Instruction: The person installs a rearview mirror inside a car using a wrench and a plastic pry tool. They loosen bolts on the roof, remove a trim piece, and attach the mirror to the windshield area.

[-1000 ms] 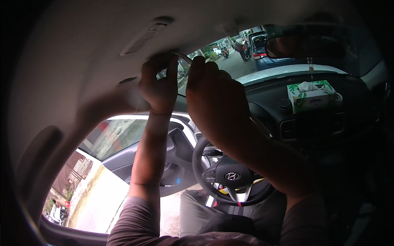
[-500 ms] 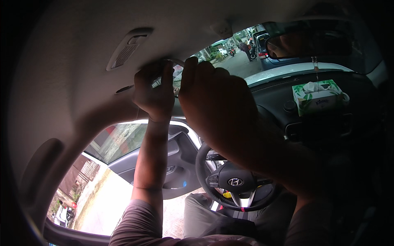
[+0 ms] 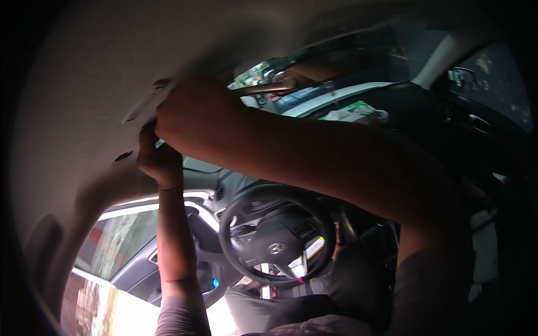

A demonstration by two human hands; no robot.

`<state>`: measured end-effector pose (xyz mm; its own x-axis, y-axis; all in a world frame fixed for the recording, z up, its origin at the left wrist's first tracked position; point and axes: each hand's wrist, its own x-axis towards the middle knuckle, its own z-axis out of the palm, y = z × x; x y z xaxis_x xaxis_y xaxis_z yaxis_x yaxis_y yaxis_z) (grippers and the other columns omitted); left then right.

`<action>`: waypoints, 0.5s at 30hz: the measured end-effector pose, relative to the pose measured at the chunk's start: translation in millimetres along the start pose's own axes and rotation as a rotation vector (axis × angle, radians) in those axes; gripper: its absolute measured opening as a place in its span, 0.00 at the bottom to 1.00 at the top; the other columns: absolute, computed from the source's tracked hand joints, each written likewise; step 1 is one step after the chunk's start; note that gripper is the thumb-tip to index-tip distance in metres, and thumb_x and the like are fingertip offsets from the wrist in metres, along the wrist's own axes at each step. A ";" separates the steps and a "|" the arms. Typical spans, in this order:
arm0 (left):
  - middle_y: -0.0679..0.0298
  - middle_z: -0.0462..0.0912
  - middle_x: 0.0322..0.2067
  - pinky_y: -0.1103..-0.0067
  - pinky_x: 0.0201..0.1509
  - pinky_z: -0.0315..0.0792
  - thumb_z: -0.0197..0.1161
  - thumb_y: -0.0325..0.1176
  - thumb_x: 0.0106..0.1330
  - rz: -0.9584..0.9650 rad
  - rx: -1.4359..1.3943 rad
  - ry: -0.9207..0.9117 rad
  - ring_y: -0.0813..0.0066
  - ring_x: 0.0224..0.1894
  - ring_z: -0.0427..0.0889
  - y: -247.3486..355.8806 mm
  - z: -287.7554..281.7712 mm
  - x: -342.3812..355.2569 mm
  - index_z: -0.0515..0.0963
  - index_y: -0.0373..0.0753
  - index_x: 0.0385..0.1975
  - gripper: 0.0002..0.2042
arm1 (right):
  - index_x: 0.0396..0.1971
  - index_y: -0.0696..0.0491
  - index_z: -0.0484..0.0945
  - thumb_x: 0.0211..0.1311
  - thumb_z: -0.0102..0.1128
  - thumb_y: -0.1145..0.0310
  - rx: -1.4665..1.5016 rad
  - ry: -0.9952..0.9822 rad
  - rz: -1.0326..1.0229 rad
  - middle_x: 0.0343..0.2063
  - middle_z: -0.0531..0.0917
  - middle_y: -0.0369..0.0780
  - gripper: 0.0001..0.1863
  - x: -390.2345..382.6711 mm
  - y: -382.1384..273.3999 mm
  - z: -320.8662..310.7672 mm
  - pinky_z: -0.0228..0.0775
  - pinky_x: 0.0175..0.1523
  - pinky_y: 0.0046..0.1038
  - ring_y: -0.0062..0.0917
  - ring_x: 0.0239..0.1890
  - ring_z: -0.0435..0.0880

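My right hand (image 3: 196, 112) is raised to the roof lining (image 3: 84, 84), fingers closed round a slim rod-like tool (image 3: 260, 89) whose shaft sticks out rightward across the windscreen. Just below and left of it, my left hand (image 3: 159, 159) is up against the lining with curled fingers, partly hidden by my right hand; what it grips I cannot make out. A slim overhead light panel (image 3: 143, 105) lies left of my right hand, and a small dark opening or fitting (image 3: 124, 156) is left of my left hand.
The steering wheel (image 3: 277, 187) is below my arms, above my legs. An open door (image 3: 129, 269) is at lower left, daylight beyond. A green-and-white tissue box (image 3: 353, 112) sits on the dashboard, partly behind my right arm. The windscreen shows vehicles outside.
The view has turned and shifted. My right hand and forearm have swung leftward and more level, the tool now pointing right; my left hand appears lower in the picture, still at the lining.
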<state>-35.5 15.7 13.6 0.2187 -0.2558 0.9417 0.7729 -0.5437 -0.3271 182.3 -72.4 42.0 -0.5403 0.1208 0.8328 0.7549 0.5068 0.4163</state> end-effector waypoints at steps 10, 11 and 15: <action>0.65 0.92 0.37 0.77 0.41 0.83 0.79 0.30 0.58 -0.052 0.017 -0.004 0.72 0.37 0.92 6.9 3.1 4.2 0.87 0.43 0.45 0.15 | 0.31 0.50 0.91 0.53 0.69 0.68 -0.052 -0.373 0.105 0.30 0.90 0.38 0.06 -12.4 -17.0 -53.6 0.81 0.39 0.34 0.30 0.39 0.91; 0.66 0.92 0.36 0.78 0.41 0.83 0.78 0.30 0.59 -0.067 0.029 0.005 0.73 0.36 0.92 8.2 2.2 6.0 0.87 0.43 0.42 0.11 | 0.30 0.50 0.90 0.53 0.69 0.68 -0.037 -0.337 0.073 0.30 0.90 0.38 0.06 -13.6 -15.7 -57.4 0.82 0.39 0.35 0.30 0.39 0.91; 0.63 0.92 0.35 0.76 0.39 0.82 0.78 0.34 0.61 -0.116 0.058 -0.001 0.72 0.34 0.92 23.2 -5.8 6.6 0.88 0.42 0.40 0.10 | 0.27 0.51 0.89 0.51 0.70 0.68 -0.015 -0.299 0.113 0.29 0.90 0.39 0.05 -12.3 -21.1 -49.1 0.83 0.40 0.36 0.31 0.37 0.92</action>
<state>-19.5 -3.2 11.8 0.1264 -0.1929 0.9730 0.8263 -0.5223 -0.2109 191.3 -126.5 40.9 -0.5361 0.4223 0.7309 0.8207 0.4635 0.3341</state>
